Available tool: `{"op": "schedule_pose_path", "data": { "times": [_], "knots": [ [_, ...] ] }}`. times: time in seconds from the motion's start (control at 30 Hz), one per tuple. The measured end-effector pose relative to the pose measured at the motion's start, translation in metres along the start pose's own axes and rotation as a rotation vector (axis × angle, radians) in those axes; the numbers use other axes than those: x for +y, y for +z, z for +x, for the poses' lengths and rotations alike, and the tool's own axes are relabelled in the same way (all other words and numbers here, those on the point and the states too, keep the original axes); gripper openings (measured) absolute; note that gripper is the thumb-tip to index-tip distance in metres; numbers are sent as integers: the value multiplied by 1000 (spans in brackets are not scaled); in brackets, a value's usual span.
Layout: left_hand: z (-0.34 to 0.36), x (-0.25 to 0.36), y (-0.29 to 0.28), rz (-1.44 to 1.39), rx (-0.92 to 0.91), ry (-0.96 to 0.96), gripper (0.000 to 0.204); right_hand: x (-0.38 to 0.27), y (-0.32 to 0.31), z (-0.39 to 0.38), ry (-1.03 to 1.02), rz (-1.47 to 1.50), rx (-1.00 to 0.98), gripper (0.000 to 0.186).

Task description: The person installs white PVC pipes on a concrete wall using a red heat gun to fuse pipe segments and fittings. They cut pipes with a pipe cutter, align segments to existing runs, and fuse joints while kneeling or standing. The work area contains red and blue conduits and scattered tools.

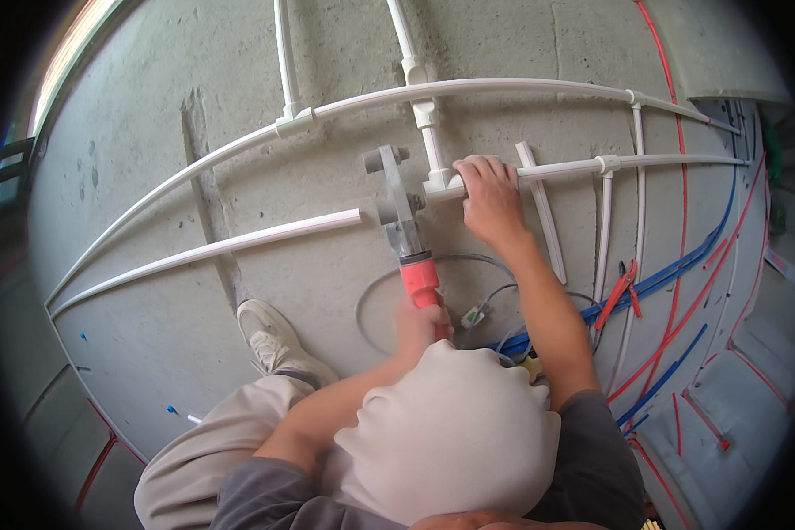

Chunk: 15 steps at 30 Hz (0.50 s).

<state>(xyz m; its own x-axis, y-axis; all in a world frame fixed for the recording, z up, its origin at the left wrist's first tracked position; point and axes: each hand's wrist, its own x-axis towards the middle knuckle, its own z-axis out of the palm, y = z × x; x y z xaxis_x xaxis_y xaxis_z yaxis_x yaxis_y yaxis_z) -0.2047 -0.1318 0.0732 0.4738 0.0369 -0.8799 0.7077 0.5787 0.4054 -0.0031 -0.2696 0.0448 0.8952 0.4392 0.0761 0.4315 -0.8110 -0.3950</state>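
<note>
My left hand point(420, 325) grips the red handle of a pipe fusion welding tool point(397, 208), whose grey heating head sits between two white pipe ends. The loose white pipe point(238, 243) lies to the left, its end close to the tool head. My right hand point(490, 199) is closed on a white pipe with an elbow fitting point(439, 183) just right of the tool head. A white tee fitting point(426, 113) joins it to the long curved pipe point(503, 87) above.
White pipework runs across the bare concrete floor point(150, 300). Red and blue conduits point(680, 265) run along the right side. Red pipe cutters point(621, 291) lie by them. A short white pipe offcut point(543, 212) lies beside my right wrist. My shoe point(269, 340) and grey cable point(380, 291) lie below.
</note>
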Motion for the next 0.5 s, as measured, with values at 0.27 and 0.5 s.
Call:
{"op": "schedule_pose_path", "data": {
  "times": [0.27,0.5],
  "knots": [
    [6,0,-6,29,-67,-28,28,24,20,8,-60,-40,-137,22],
    [4,3,0,-13,-5,-67,26,25,16,8,-71,-1,-113,21]
  ]
}}
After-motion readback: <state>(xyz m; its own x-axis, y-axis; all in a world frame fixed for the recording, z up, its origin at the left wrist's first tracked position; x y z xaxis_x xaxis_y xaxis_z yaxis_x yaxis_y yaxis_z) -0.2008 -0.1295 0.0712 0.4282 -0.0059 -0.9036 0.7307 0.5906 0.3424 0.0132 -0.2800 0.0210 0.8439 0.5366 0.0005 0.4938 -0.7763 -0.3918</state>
